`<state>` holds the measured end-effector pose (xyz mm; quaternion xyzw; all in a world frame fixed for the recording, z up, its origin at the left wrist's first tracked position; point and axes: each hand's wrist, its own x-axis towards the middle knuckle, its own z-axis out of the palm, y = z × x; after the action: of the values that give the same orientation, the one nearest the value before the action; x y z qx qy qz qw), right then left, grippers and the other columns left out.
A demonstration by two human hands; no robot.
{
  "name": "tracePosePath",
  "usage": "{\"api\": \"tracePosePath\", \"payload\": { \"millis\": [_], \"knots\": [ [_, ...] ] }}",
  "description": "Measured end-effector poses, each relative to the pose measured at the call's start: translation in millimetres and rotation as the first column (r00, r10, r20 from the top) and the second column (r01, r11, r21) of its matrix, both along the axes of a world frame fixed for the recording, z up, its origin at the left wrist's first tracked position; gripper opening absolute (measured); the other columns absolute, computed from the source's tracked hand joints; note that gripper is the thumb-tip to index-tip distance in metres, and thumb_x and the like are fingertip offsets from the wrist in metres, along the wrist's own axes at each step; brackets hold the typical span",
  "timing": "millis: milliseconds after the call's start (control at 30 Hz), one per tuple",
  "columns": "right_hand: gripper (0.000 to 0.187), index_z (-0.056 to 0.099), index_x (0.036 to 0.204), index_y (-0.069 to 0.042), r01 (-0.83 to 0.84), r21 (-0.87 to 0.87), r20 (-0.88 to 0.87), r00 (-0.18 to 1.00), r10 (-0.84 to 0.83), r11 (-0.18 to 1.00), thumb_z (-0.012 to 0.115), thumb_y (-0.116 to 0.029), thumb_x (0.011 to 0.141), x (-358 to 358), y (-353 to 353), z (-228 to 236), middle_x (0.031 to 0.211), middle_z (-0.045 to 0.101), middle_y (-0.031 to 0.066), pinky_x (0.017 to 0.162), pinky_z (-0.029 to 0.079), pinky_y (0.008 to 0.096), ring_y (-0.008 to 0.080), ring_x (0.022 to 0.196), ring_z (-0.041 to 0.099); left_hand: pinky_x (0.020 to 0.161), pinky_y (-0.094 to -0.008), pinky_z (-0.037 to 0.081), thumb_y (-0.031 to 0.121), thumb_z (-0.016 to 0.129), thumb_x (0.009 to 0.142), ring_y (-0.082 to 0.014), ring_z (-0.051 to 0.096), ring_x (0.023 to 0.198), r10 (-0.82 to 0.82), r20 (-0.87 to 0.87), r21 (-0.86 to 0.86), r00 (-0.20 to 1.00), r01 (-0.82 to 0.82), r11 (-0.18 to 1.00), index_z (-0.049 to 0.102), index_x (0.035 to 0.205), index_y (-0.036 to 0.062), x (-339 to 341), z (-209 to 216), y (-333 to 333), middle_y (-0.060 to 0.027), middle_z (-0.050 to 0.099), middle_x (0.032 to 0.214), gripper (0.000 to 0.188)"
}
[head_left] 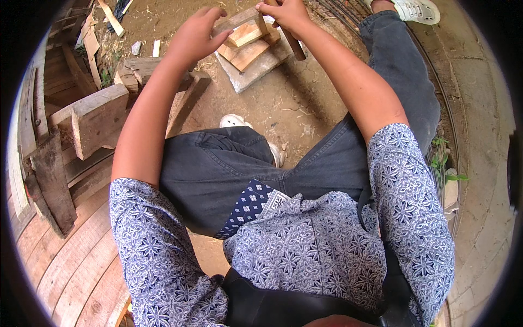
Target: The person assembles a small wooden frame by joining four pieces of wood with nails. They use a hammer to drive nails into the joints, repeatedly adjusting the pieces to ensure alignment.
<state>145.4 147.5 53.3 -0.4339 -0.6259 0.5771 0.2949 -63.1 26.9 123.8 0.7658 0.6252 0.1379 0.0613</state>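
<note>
At the top of the head view, my left hand [197,34] has its thumb and fingers spread around the left end of a short wooden strip [239,19]. Whether they press on it is hard to see. My right hand [287,17] is closed around a brown wooden handle [294,46] that slants downward; its upper end is cut off by the picture's edge. The right fingertips are at the strip's other end. Beneath the strip sit stacked wooden blocks [246,36], with a wider board piece [245,54] under them, on a pale stone slab [246,79].
Rough timber pieces [101,117] stand at the left, beside a curved-looking plank surface [76,267]. Wood scraps [110,17] and shavings lie on the dirt ground [283,128]. Thin rods [436,71] run along a concrete strip [482,136] at the right, near my outstretched leg.
</note>
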Motion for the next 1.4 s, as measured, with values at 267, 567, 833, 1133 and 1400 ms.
{"api": "tracePosePath", "payload": {
  "millis": [267, 567, 833, 1133, 1400],
  "knots": [
    [0.028, 0.069, 0.096, -0.001, -0.016, -0.006, 0.009, 1.000, 0.016, 1.000, 0.076, -0.025, 0.084, 0.6, -1.3, -1.0, 0.075, 0.064, 0.0043, 0.049, 0.050, 0.0291, 0.0125, 0.060, 0.062, 0.079, -0.0453, 0.054, 0.019, 0.063, 0.092, -0.0349, 0.066, 0.091, 0.015, -0.103, -0.098, 0.995, -0.025, 0.995, 0.070, 0.101, 0.0097, 18.8, 2.7, 6.0, -0.0115, 0.065, 0.099, 0.015],
    [0.045, 0.075, 0.103, -0.005, 0.101, 0.184, 0.332, 0.930, -0.159, 0.978, 0.073, -0.046, 0.084, 36.2, 5.7, -51.4, 0.080, 0.072, 0.0137, 0.064, 0.055, 0.0369, 0.0239, 0.075, 0.070, 0.077, -0.0461, 0.054, 0.013, 0.059, 0.088, -0.0349, 0.067, 0.090, 0.008, -0.168, -0.050, 0.986, -0.017, 0.999, 0.069, 0.098, 0.0088, 28.6, 0.0, -0.1, -0.0107, 0.064, 0.100, 0.015],
    [0.042, 0.074, 0.107, -0.006, -0.077, -0.021, 0.850, 0.524, 0.059, 0.997, 0.070, -0.037, 0.078, 105.1, -7.6, -116.5, 0.107, 0.072, 0.0217, 0.088, 0.054, 0.0453, 0.0377, 0.102, 0.069, 0.080, -0.0449, 0.057, 0.000, 0.061, 0.082, -0.0358, 0.068, 0.096, 0.150, -0.190, -0.112, 0.970, -0.173, 0.979, 0.069, 0.097, 0.0026, 43.8, -5.7, -10.3, -0.0175, 0.065, 0.104, 0.018],
    [0.050, 0.070, 0.097, 0.001, 0.178, 0.026, 0.734, 0.664, -0.140, 0.984, 0.076, -0.047, 0.082, 100.6, -0.4, -94.3, 0.077, 0.067, 0.0151, 0.065, 0.054, 0.0409, 0.0281, 0.071, 0.069, 0.077, -0.0427, 0.058, 0.005, 0.064, 0.078, -0.0337, 0.066, 0.097, 0.432, -0.070, 0.037, 0.899, -0.430, 0.902, 0.073, 0.088, 0.0055, 79.0, -26.6, -22.6, -0.0127, 0.066, 0.100, 0.013],
    [0.046, 0.066, 0.123, -0.003, 0.129, 0.156, 0.203, 0.966, -0.160, 0.979, 0.069, -0.037, 0.092, 30.7, 20.6, 47.8, 0.103, 0.070, 0.0090, 0.079, 0.050, 0.0366, 0.0207, 0.085, 0.064, 0.081, -0.0446, 0.059, 0.016, 0.070, 0.081, -0.0341, 0.071, 0.093, 0.404, -0.154, -0.109, 0.902, -0.422, 0.900, 0.077, 0.091, 0.0051, 58.6, -54.3, -15.9, -0.0167, 0.074, 0.096, 0.016]
  ]
}}
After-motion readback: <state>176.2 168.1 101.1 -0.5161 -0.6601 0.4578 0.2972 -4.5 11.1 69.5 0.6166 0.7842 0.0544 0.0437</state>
